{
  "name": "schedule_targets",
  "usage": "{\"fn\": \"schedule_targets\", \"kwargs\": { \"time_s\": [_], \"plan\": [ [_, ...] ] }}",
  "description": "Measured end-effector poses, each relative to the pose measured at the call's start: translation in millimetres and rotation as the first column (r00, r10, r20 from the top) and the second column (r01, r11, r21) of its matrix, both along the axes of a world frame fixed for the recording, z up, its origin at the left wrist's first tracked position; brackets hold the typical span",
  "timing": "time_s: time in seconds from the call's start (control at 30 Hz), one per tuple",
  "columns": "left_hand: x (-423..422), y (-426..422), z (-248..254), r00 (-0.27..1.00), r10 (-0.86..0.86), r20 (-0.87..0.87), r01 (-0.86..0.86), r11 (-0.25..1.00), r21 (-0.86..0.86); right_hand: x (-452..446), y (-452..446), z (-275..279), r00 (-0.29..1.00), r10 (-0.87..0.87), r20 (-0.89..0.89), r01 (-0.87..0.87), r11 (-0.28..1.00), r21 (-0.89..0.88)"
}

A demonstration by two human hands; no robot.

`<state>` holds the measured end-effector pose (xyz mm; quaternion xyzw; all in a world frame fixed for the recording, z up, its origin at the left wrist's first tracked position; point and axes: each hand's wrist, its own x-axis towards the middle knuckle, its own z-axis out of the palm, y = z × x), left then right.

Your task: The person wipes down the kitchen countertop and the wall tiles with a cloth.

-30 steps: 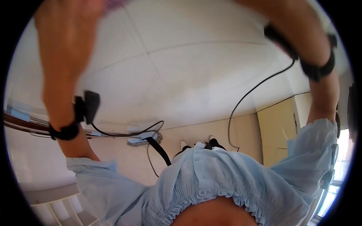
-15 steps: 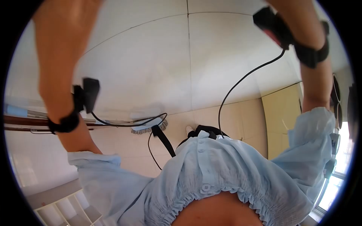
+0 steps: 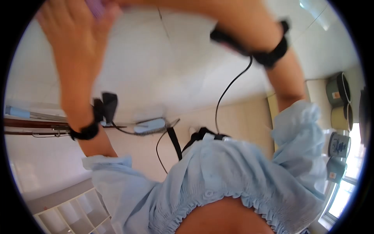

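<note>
My left hand (image 3: 80, 27) is raised at the upper left, back of the hand toward the camera. A purple item (image 3: 94, 7) shows between its thumb and fingers, cut off by the top edge. My right forearm reaches across the top, and my right hand (image 3: 167, 2) is blurred and mostly out of frame, close to the purple item. Its fingers cannot be made out. Black straps with small devices sit round both forearms, the left strap (image 3: 85, 132) and the right strap (image 3: 271, 54), each with a black cable.
A pale tiled surface lies behind my arms. A blue mop head (image 3: 150, 126) rests near my feet, with poles (image 3: 33, 124) at the left. White shelving (image 3: 70, 212) stands lower left. Several containers, including a grey one (image 3: 339, 144), line the right side near a window (image 3: 343, 197).
My right arm has swung left across the top toward my left hand. My left hand has come further into view and shifted slightly right, and the purple item shows again.
</note>
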<state>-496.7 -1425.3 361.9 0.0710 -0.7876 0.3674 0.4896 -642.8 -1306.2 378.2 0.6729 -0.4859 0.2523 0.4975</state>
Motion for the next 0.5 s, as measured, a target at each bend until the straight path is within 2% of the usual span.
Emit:
{"fn": "schedule_targets", "kwargs": {
  "time_s": [0.03,0.07,0.1,0.13,0.17,0.2,0.27,0.37,0.47,0.5],
  "plan": [
    [5,4,-14,0.986,-0.151,0.064,0.141,0.980,0.138,9,2,-13,0.993,-0.002,0.122,-0.010,0.996,0.094],
    [9,7,-39,0.991,-0.087,0.103,0.061,0.970,0.236,11,1,-38,0.954,0.033,0.299,-0.101,0.971,0.216],
    [12,16,-69,0.985,-0.100,0.140,0.043,0.932,0.359,16,7,-58,0.980,-0.085,0.178,0.051,0.981,0.189],
    [17,17,-112,0.978,-0.052,0.203,-0.042,0.899,0.436,20,5,-100,0.971,-0.196,0.138,0.167,0.967,0.195],
    [19,21,-158,0.968,-0.077,0.238,-0.056,0.860,0.508,22,6,-142,0.957,-0.276,0.091,0.247,0.938,0.245],
    [19,29,-201,0.959,-0.081,0.272,-0.094,0.813,0.575,20,7,-190,0.953,-0.298,0.054,0.278,0.931,0.236],
    [29,23,-276,0.943,-0.125,0.309,-0.086,0.805,0.588,30,-4,-274,0.949,-0.297,0.107,0.279,0.947,0.157],
    [28,33,-269,0.918,-0.160,0.363,-0.152,0.703,0.695,35,-13,-299,0.937,-0.306,0.168,0.272,0.942,0.196],
    [27,24,-211,0.981,-0.111,0.162,-0.016,0.777,0.629,45,-23,-219,0.938,-0.301,0.175,0.276,0.949,0.150],
    [28,22,-184,0.980,-0.098,0.173,-0.034,0.775,0.631,46,-23,-192,0.939,-0.287,0.189,0.268,0.956,0.121]
  ]
}}
